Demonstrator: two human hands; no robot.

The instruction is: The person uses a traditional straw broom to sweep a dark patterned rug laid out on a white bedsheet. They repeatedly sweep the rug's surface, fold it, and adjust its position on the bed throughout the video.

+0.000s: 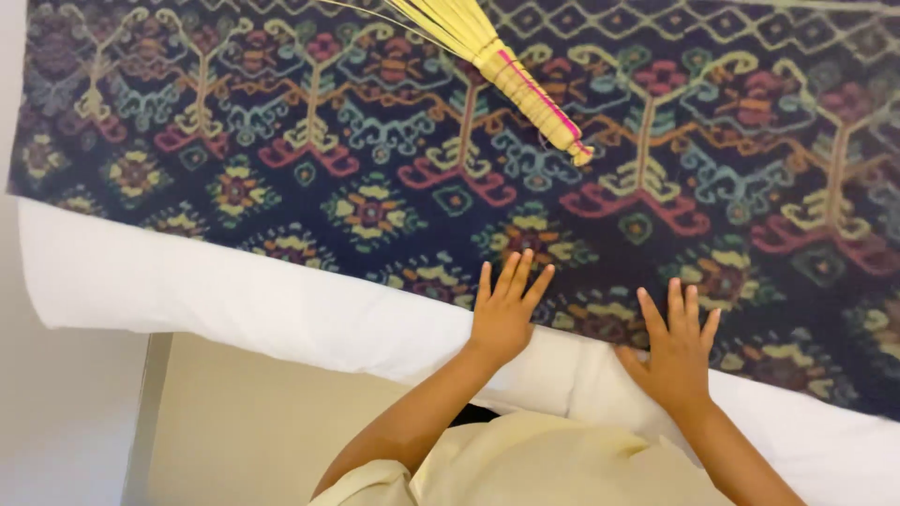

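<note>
A dark patterned cloth with many-coloured woven motifs lies spread over a white mattress. My left hand rests flat on the cloth's near edge, fingers spread, holding nothing. My right hand lies flat the same way a little to the right, its thumb on the white sheet. A yellow stick broom with a bound handle and pink stripe lies on the cloth beyond my hands, apart from both.
The mattress edge runs diagonally from upper left to lower right. Below it are a beige floor and a pale wall strip at the left. My pale yellow shirt fills the bottom middle.
</note>
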